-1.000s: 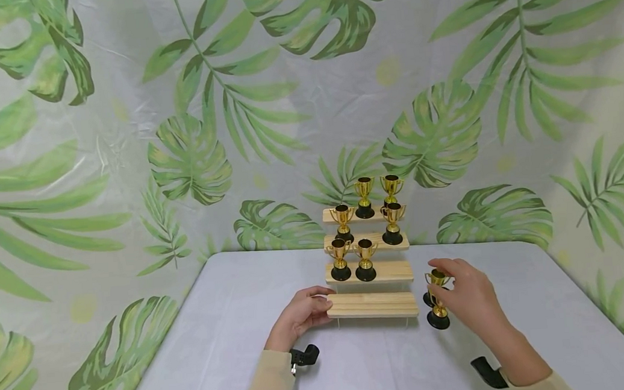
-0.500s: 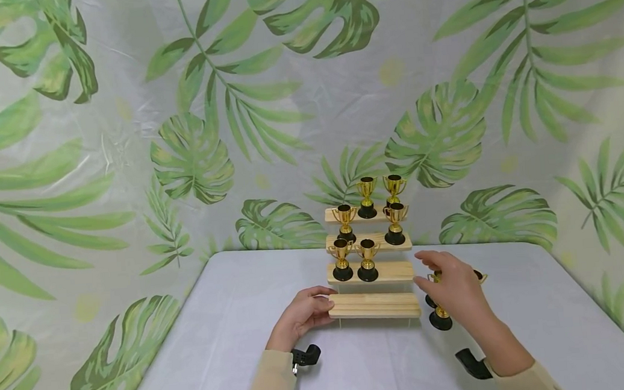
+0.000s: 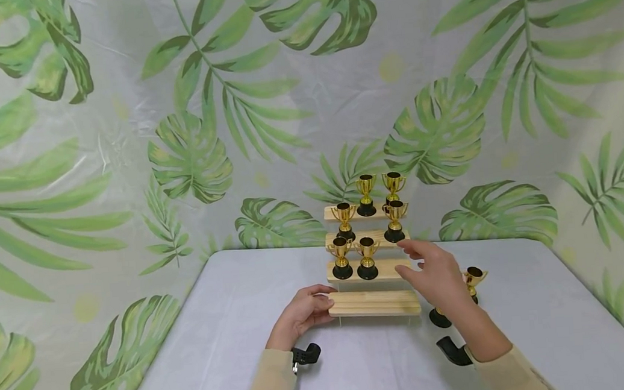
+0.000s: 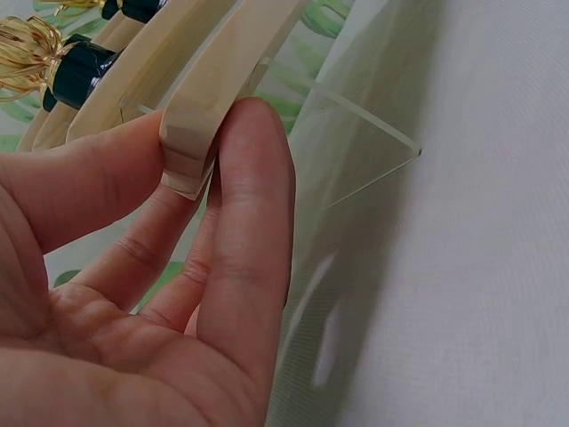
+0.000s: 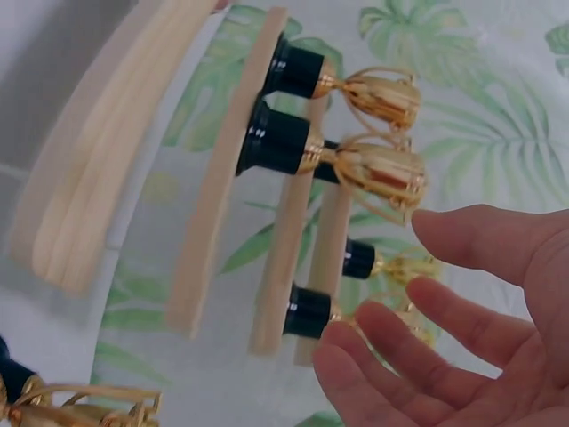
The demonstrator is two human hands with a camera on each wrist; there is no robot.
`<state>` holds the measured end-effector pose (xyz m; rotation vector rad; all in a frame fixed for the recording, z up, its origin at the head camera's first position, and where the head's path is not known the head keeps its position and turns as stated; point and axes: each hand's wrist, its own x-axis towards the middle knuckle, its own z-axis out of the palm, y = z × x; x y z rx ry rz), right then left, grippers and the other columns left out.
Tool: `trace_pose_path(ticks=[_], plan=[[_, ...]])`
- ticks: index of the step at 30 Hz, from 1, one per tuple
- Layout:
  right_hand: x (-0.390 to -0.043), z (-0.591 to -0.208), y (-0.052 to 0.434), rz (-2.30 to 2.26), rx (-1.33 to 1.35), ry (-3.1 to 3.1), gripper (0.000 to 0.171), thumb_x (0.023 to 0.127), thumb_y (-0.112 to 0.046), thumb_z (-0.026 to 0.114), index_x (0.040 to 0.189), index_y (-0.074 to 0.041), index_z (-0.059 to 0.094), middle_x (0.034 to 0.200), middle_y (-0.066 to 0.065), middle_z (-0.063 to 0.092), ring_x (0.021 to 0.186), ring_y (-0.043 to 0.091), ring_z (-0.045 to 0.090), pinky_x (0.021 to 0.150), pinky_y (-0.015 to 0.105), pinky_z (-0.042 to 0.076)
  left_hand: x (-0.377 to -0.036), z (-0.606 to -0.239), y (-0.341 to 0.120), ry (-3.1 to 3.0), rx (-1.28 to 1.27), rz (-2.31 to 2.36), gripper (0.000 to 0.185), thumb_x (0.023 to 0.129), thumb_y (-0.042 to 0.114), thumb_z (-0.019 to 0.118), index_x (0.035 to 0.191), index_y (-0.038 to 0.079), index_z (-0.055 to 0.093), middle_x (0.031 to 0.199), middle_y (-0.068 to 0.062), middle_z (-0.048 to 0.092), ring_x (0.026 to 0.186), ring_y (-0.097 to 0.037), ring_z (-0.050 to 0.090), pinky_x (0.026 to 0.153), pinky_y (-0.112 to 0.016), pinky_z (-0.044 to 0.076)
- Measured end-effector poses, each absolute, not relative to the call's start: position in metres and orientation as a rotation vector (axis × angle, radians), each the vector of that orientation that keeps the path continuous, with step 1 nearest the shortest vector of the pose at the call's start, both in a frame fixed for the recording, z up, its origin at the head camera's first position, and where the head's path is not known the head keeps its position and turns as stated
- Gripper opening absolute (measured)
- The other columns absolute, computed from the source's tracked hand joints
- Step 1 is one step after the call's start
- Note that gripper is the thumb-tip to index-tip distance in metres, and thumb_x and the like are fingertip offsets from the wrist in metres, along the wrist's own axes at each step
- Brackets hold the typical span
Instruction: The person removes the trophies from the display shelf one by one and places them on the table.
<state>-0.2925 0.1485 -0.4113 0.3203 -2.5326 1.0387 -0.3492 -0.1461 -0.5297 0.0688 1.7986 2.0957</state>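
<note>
A tiered wooden display stand carries several small gold trophy cups on black bases. My left hand (image 3: 301,316) pinches the left end of its lowest shelf (image 3: 374,304); the left wrist view shows thumb and fingers on either side of the board (image 4: 200,102). My right hand (image 3: 439,276) is beside the right end of the second shelf (image 3: 395,267), thumb and fingers spread apart with nothing between them. Nearest its fingertips in the right wrist view is a trophy cup (image 5: 382,169) on that shelf, with another trophy cup (image 5: 382,93) beyond it.
Right of the stand, a trophy cup (image 3: 473,280) stands on the white-covered table (image 3: 263,271). Another trophy cup (image 3: 439,318) there is mostly hidden by my right hand. A leaf-print curtain (image 3: 283,100) hangs behind the table.
My right hand has moved left, away from the trophy cups on the table, toward the stand's second shelf, its fingers spreading. The left hand keeps its grip on the lowest shelf.
</note>
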Motion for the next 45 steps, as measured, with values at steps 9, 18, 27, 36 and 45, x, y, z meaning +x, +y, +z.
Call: trace_pose_path(ticks=[9,18,27,36,45], plan=[[-0.297,-0.402,0.132,1.049,0.365,-2.477,0.05,0.086,-0.015,0.082,0.133,-0.011,0.064,0.12,0.013,0.065,0.108,0.032,0.062,0.088,0.048,0.056,-0.348,-0.528,-0.146,1.792,0.084,2.095,0.038,0.09,-0.002,0.067,0.128,-0.005,0.06,0.102,-0.016,0.067,0.083,-0.022,0.07,0.07,-0.034,0.06],[-0.303,-0.4,0.119,1.096,0.357,-2.486,0.051,0.086,-0.018,0.082,0.134,-0.013,0.064,0.123,0.01,0.063,0.108,0.029,0.062,0.088,0.047,0.056,-0.346,-0.529,-0.147,1.806,0.104,2.097,0.037,0.09,-0.002,0.068,0.126,-0.005,0.061,0.102,-0.017,0.067,0.084,-0.023,0.069,0.072,-0.036,0.06],[-0.313,-0.402,0.108,1.137,0.367,-2.475,0.048,0.087,-0.023,0.08,0.132,-0.015,0.065,0.127,0.009,0.062,0.108,0.029,0.062,0.086,0.045,0.057,-0.344,-0.531,-0.151,1.816,0.107,2.103,0.038,0.09,-0.001,0.068,0.127,-0.005,0.061,0.101,-0.016,0.067,0.084,-0.023,0.069,0.074,-0.038,0.06],[-0.329,-0.413,0.102,1.171,0.332,-2.485,0.046,0.088,-0.027,0.08,0.131,-0.015,0.066,0.123,0.009,0.063,0.107,0.031,0.063,0.085,0.046,0.056,-0.345,-0.532,-0.15,1.809,0.088,2.101,0.039,0.089,0.0,0.068,0.127,-0.005,0.061,0.101,-0.015,0.067,0.083,-0.022,0.069,0.072,-0.037,0.06],[-0.334,-0.414,0.095,1.134,0.338,-2.443,0.043,0.088,-0.028,0.08,0.127,-0.015,0.069,0.119,0.009,0.066,0.102,0.028,0.064,0.082,0.044,0.057,-0.346,-0.53,-0.146,1.805,0.098,2.099,0.036,0.09,-0.001,0.068,0.125,-0.003,0.062,0.101,-0.016,0.068,0.083,-0.022,0.07,0.07,-0.035,0.06]])
